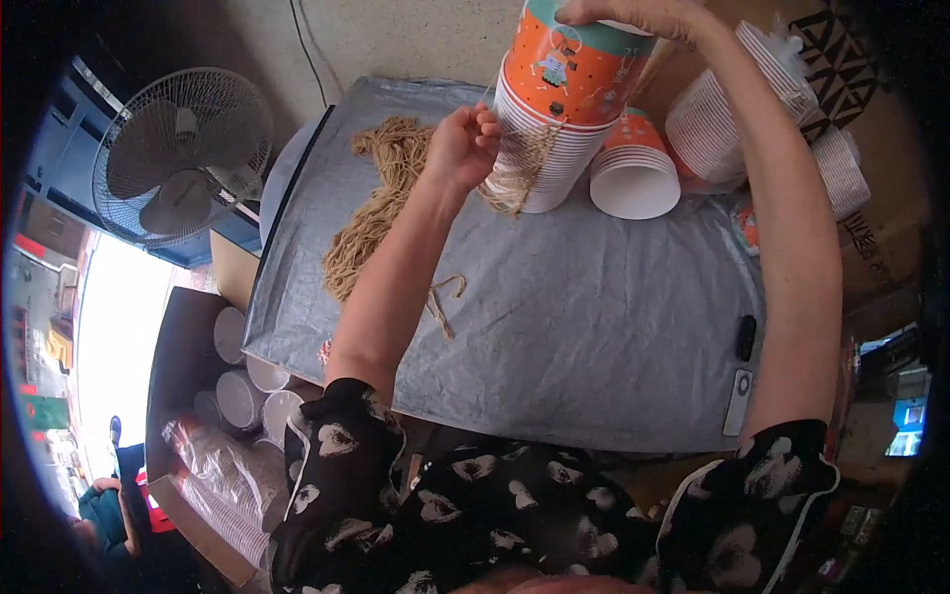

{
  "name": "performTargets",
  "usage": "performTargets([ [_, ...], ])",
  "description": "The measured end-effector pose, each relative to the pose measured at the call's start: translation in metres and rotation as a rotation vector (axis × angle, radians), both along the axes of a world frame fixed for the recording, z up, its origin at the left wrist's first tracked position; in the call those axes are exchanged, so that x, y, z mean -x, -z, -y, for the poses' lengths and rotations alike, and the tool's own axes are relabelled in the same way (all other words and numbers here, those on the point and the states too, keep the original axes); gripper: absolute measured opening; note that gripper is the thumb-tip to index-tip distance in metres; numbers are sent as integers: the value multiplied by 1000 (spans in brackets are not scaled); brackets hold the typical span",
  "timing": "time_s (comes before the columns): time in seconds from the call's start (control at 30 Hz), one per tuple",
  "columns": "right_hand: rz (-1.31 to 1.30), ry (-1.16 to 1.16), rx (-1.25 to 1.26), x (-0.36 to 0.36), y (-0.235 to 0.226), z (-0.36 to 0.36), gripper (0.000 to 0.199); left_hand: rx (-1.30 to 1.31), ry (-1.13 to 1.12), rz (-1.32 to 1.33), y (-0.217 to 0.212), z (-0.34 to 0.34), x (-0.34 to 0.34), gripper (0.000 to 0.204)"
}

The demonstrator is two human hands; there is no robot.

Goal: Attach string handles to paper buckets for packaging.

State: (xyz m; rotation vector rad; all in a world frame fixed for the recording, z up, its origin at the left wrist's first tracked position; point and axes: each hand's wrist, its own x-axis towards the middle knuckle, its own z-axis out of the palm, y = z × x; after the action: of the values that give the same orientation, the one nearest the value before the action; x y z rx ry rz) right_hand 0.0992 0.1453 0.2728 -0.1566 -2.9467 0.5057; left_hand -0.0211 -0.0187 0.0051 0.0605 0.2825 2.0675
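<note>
A tall stack of paper buckets (549, 148), orange with a green band and cartoon figures on the top one, stands at the table's far edge. My right hand (623, 15) reaches over and grips the top bucket's rim; its fingers are partly cut off by the frame. Left of the stack, my left hand (465, 147) is closed with its fingers curled. What it pinches, if anything, is too small to name. Tan cords (529, 168) hang against the stack's lower left side. Beside my left forearm lies a long heap of tan cords (381, 208), with a few loose strands nearer me.
A shorter bucket stack (635, 178) lies tipped, mouth toward me, with wrapped stacks (722, 119) behind. A box cutter (737, 401) and a black object (746, 339) lie at the grey-covered table's right edge. A fan (183, 153) and a carton of buckets (178, 346) stand left.
</note>
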Motion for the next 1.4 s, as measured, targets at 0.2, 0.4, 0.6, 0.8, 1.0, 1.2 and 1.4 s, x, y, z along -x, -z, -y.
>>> performTargets([
  [0.2,-16,-174,48,14,16,-12,72,-26,-14,-21,9,1,8,5],
  [0.4,-227,-100,-108,13,44,-47,90,64,-196,-96,-15,-5,12,11],
  [0.6,-291,-105,-129,19,47,-33,100,-19,-121,-252,-35,-7,44,35],
  [0.8,-250,-94,-88,17,47,-44,103,71,-119,-398,-58,-46,66,30],
  [1.0,-244,-77,-46,25,53,-45,105,-57,28,-422,-63,-46,87,29],
  [1.2,-230,-105,-60,24,45,-42,105,-293,84,-168,-40,-31,83,40],
  [1.4,-222,-116,-23,27,50,-46,102,-446,171,-34,-65,-19,47,43],
])
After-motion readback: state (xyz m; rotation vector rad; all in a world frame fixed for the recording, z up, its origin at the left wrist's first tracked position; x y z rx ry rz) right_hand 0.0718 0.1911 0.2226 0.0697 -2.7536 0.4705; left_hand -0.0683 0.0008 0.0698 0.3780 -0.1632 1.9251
